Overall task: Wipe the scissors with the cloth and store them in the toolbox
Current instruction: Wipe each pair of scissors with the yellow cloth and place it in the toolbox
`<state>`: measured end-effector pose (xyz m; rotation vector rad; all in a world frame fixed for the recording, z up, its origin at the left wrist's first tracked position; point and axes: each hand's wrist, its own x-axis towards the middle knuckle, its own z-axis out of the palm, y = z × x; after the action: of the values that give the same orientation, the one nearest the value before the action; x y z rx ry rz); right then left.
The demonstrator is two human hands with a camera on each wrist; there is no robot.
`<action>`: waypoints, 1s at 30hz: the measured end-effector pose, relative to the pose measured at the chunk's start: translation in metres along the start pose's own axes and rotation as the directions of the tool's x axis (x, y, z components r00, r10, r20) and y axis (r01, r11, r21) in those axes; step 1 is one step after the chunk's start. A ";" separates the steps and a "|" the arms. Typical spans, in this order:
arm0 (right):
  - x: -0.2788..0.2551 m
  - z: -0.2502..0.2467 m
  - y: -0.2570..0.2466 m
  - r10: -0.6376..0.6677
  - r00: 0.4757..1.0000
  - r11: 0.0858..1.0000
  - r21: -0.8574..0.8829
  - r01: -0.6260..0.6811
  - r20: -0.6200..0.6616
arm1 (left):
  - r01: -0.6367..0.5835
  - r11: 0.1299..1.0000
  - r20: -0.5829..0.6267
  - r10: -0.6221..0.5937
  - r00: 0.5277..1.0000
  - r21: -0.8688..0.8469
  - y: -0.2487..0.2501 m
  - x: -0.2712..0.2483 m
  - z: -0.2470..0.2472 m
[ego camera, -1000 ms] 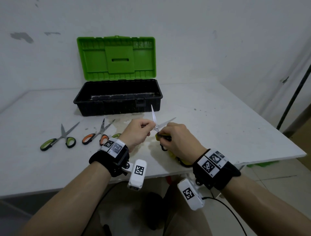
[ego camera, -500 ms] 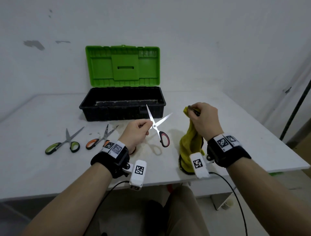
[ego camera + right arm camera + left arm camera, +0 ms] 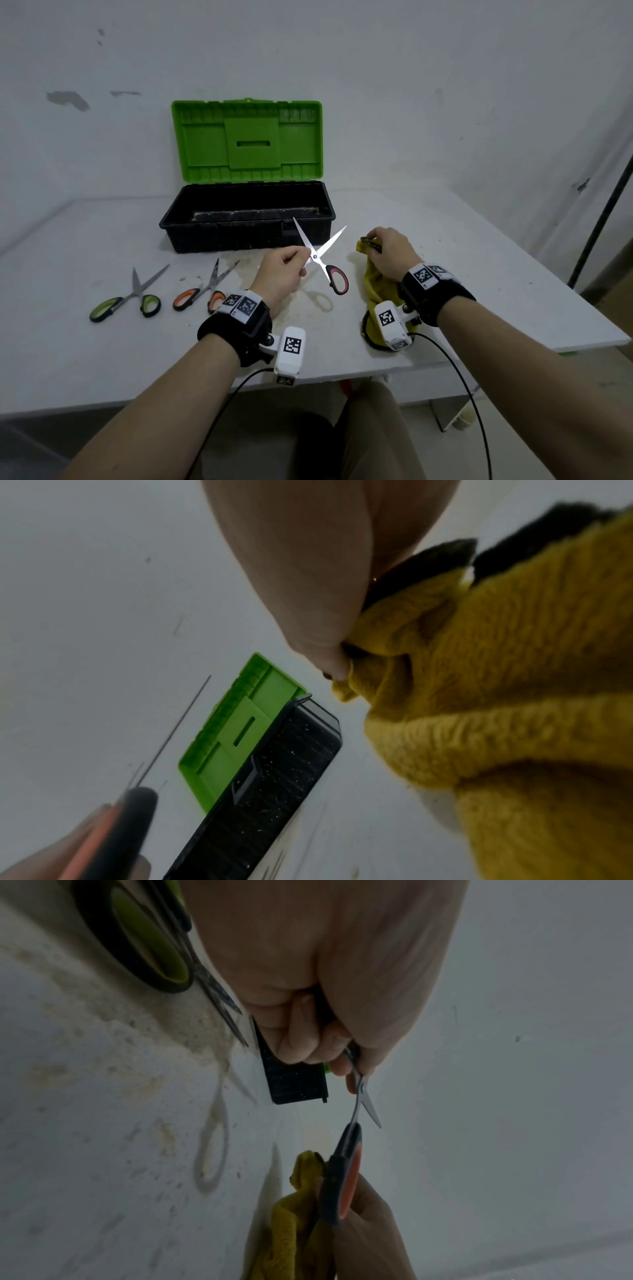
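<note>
A: Which pair is being handled?

B: The left hand point(image 3: 281, 274) is pinching the open, red-and-black-handled steel scissors point(image 3: 320, 260) near the pivot, thumb and forefinger pressing together on the metal, blades fanning upward, handles hanging above the white table point(image 3: 445, 260).

A: And the cloth?

B: The right hand point(image 3: 388, 251) is gripping the yellow terry cloth point(image 3: 371, 287) by its top, fingers curling round it; cloth and blades are hanging apart.

A: Sound technique?

B: Probably folding the cloth over one blade and stroking from pivot to tip, keeping fingers behind the edge. The black toolbox with raised green lid point(image 3: 246, 219) is standing open just behind. The green-handled scissors point(image 3: 128, 298) and orange-handled scissors point(image 3: 205, 289) are lying unwiped, seemingly, at the left
</note>
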<state>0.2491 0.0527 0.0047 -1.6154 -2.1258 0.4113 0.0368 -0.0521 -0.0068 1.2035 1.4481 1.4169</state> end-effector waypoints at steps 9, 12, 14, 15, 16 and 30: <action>-0.033 -0.018 -0.021 -0.079 0.995 0.985 0.161 0.067 0.064 | 0.013 1.000 -0.050 -0.014 0.999 -0.022 -0.001 0.002 -0.002; -0.049 -0.018 -0.040 -0.104 0.985 0.935 0.352 0.048 0.141 | 0.013 0.999 -0.046 -0.014 0.999 -0.034 0.002 0.003 0.004; -0.057 -0.013 -0.049 -0.133 0.962 0.893 0.450 0.013 0.236 | 0.018 0.998 -0.039 -0.021 0.999 -0.065 0.005 0.003 0.008; -0.059 -0.009 -0.051 -0.147 0.953 0.883 0.469 0.006 0.265 | 0.024 0.996 -0.033 -0.027 0.999 -0.083 0.006 0.003 0.010; -0.060 -0.006 -0.052 -0.157 0.949 0.875 0.485 0.006 0.273 | 0.031 0.995 -0.025 -0.033 0.999 -0.098 0.008 0.003 0.011; -0.054 0.008 -0.073 -0.080 0.994 0.666 0.746 0.001 0.070 | 0.035 0.996 0.141 -0.023 0.990 -0.078 0.014 -0.004 -0.024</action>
<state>0.1963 -0.0187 0.0241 -1.0570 -1.6742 1.1921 0.0163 -0.0638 0.0088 1.2021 1.2956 1.3304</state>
